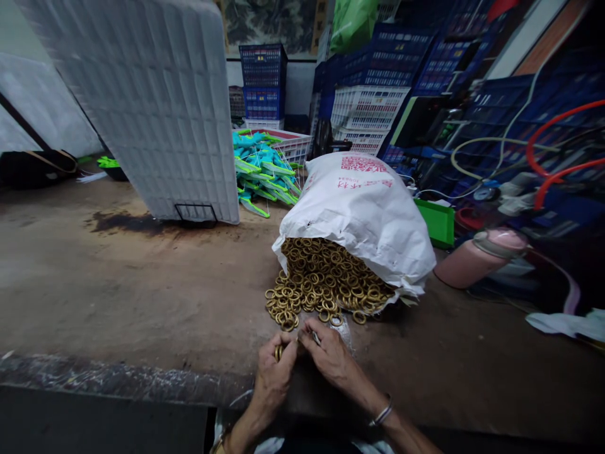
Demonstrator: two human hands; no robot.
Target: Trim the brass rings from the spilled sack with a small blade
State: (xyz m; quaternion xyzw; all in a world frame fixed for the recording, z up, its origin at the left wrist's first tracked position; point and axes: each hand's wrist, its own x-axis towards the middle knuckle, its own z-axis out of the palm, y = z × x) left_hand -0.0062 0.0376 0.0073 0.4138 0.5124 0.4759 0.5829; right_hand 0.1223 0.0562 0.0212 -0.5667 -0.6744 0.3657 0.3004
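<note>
My left hand (275, 369) is closed around brass-coloured rings (278, 352), which show between its thumb and fingers. Close beside it, my right hand (328, 353) pinches a small item at the fingertips, too small and blurred to name. The fingertips of both hands almost meet just above the table's front part. Right beyond them, a heap of brass-coloured rings (326, 277) spills from the mouth of a white woven sack (359, 208) lying on its side.
A tall pale ribbed panel (189, 113) stands on a black wire stand at the left. Behind lie turquoise and green pieces (265, 167). A pink bottle (477, 255) and green tray (435, 224) are at the right. Stacked crates (371, 107) fill the back.
</note>
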